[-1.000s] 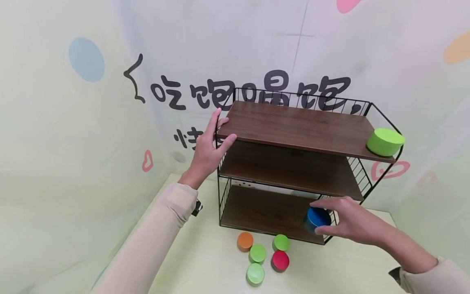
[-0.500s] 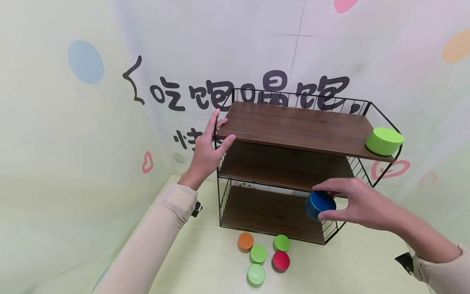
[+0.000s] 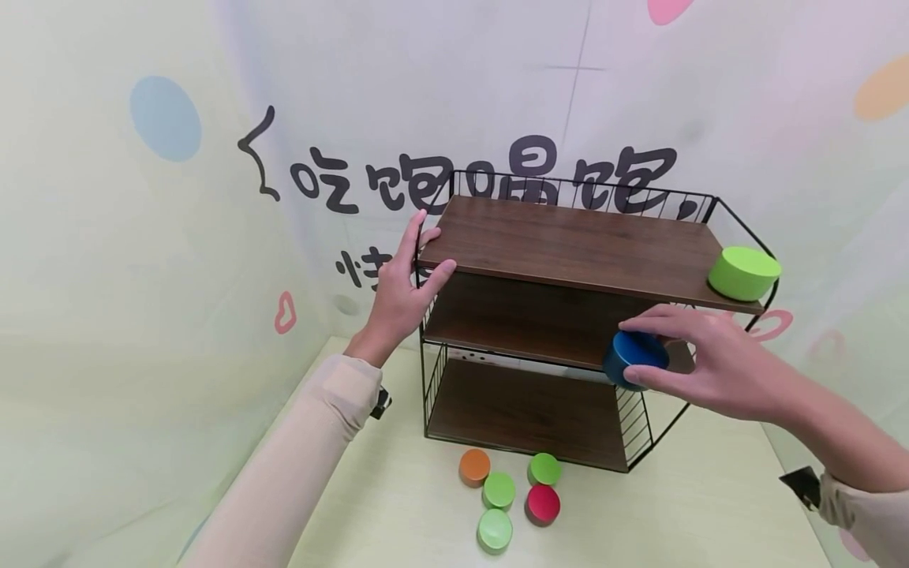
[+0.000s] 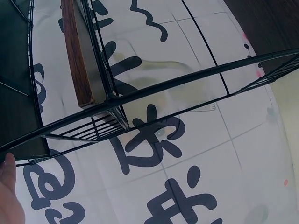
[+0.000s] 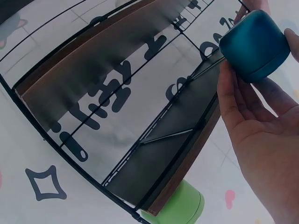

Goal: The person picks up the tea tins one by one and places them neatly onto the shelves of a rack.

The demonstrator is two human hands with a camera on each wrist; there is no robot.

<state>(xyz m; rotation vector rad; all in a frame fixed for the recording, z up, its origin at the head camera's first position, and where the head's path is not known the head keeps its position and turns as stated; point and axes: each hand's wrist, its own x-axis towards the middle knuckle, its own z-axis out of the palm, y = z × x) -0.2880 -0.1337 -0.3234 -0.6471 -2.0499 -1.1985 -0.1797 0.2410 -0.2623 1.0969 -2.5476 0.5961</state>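
Observation:
In the head view my right hand (image 3: 731,367) pinches a blue round canister (image 3: 634,359) between thumb and fingers, in front of the middle board's right end. The right wrist view shows the same canister (image 5: 254,45) at the fingertips, apart from the shelf. My left hand (image 3: 406,288) grips the upper left corner of a three-tier wire rack (image 3: 568,244) with brown boards, its thumb at the top board's front edge. A light green round canister (image 3: 744,274) sits at the right end of the top board.
On the pale table (image 3: 398,521) before the rack stand several round canisters: orange (image 3: 474,467), red (image 3: 543,505), green (image 3: 544,469) and two lighter green ones (image 3: 499,491). A printed cloth wall (image 3: 341,63) hangs behind.
My right hand has lifted the blue canister from in front of the bottom board to the middle board's height, drifting slightly right. The left hand has stayed on the rack.

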